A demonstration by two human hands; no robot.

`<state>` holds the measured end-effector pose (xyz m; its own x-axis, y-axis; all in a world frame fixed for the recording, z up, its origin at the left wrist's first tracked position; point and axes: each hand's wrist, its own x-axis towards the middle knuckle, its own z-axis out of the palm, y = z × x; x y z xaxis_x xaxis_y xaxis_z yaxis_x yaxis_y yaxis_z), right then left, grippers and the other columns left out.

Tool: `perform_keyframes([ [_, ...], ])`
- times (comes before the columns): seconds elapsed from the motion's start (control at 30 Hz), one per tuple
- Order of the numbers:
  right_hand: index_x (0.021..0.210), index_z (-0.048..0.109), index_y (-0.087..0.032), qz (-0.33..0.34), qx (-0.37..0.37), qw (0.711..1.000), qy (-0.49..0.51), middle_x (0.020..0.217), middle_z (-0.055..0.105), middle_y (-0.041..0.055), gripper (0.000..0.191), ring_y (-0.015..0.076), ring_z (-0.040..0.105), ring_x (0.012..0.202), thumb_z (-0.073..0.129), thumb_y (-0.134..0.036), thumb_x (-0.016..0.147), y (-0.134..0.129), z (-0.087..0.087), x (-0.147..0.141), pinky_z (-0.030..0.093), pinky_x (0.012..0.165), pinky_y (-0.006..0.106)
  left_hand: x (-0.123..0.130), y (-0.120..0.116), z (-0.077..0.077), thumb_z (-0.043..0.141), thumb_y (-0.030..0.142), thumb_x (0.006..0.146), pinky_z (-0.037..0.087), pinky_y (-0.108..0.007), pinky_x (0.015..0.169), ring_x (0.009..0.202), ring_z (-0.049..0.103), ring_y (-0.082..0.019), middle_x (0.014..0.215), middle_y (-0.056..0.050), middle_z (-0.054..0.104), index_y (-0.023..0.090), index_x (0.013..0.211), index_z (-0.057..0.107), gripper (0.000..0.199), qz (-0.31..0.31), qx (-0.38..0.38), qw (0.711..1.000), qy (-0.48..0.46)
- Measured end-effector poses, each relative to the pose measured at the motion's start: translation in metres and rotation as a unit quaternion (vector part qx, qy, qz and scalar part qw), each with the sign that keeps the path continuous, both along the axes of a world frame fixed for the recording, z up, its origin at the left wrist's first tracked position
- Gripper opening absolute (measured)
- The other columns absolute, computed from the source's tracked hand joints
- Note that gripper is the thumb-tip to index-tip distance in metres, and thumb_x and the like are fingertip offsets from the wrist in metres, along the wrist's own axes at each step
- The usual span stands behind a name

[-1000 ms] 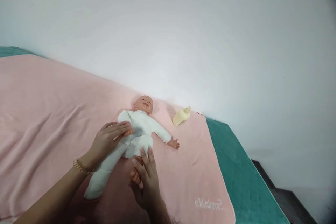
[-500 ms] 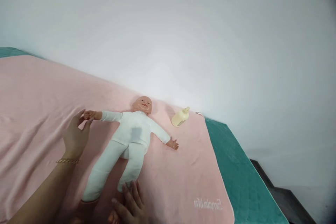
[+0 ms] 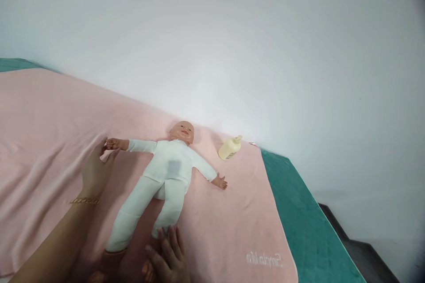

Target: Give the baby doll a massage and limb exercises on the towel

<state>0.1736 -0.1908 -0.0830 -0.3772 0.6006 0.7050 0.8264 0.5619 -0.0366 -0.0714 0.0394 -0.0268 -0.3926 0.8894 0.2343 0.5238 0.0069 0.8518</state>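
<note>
A baby doll (image 3: 169, 163) in a white cloth suit lies face up, arms out and legs apart. My left hand (image 3: 96, 166), with a chain bracelet at the wrist, has its fingers and thumb curled about the doll's hand (image 3: 113, 143) at the left. Over the lower leg on the right, my right hand (image 3: 171, 256) rests with its fingers spread, hiding part of the ankle. The doll's foot (image 3: 148, 270) shows partly beside my right thumb. A grey square patch marks the suit's belly.
A pale yellow pump bottle (image 3: 229, 148) stands right of the doll's head. Under everything lies a pink blanket (image 3: 239, 216) with raised lettering, over a green mat (image 3: 299, 212). A white wall (image 3: 212, 44) rises behind, and a dark ledge (image 3: 358, 247) is at the right.
The view has shifted slightly, so the doll and bottle sit a little further right. Both hands keep the same places on the doll.
</note>
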Motion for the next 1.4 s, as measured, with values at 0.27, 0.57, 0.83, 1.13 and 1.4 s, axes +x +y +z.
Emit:
perform_keyframes([
  [0.27,0.133,0.053,-0.018,-0.016,-0.04,0.998,0.035,0.149,0.044,0.0119,0.041,0.0315,0.034,0.141,0.041,-0.031,0.097,0.028,0.063,0.018,0.049,0.101,0.052,0.032,-0.012,0.027,0.059,0.037,0.088,0.049,-0.036,0.091,0.105,0.065,-0.024,0.12,-0.006,0.069,0.025,0.123,0.064,0.038,-0.05,0.152,0.985,0.071],
  [0.57,0.134,0.049,-0.016,0.001,-0.111,0.993,0.032,0.152,0.039,0.0141,0.041,0.0305,0.023,0.145,0.048,-0.03,0.095,0.057,0.088,0.022,0.039,0.108,0.055,0.053,-0.012,0.033,0.052,0.033,0.094,0.047,-0.038,0.096,0.107,0.067,-0.02,0.112,-0.002,0.073,0.03,0.109,0.072,0.025,-0.354,0.245,0.883,0.189],
  [0.83,0.136,0.047,-0.018,0.015,-0.147,0.987,0.054,0.152,0.038,0.0141,0.042,0.0293,0.02,0.147,0.047,-0.031,0.096,0.065,0.089,0.025,0.034,0.112,0.056,0.056,-0.014,0.029,0.051,0.029,0.094,0.047,-0.035,0.093,0.103,0.069,-0.019,0.109,-0.002,0.074,0.028,0.105,0.072,0.024,-0.379,0.254,0.869,0.193],
  [1.13,0.131,0.054,-0.021,0.005,-0.115,0.993,0.006,0.152,0.039,0.0108,0.039,0.0296,0.028,0.144,0.049,-0.036,0.095,0.041,0.093,0.019,0.045,0.105,0.05,0.041,-0.014,0.037,0.056,0.032,0.09,0.05,-0.033,0.082,0.085,0.07,-0.019,0.1,-0.001,0.076,0.028,0.104,0.071,0.021,-0.27,0.267,0.913,0.151],
  [1.4,0.127,0.06,-0.026,0.02,-0.045,0.999,-0.017,0.139,0.055,0.0091,0.041,0.0288,0.043,0.136,0.057,-0.044,0.09,0.011,0.043,0.016,0.051,0.102,0.044,0.01,-0.006,0.016,0.062,0.039,0.085,0.051,-0.04,0.089,0.106,0.065,-0.027,0.114,-0.006,0.07,0.024,0.136,0.052,0.054,-0.019,0.068,0.995,0.068],
])
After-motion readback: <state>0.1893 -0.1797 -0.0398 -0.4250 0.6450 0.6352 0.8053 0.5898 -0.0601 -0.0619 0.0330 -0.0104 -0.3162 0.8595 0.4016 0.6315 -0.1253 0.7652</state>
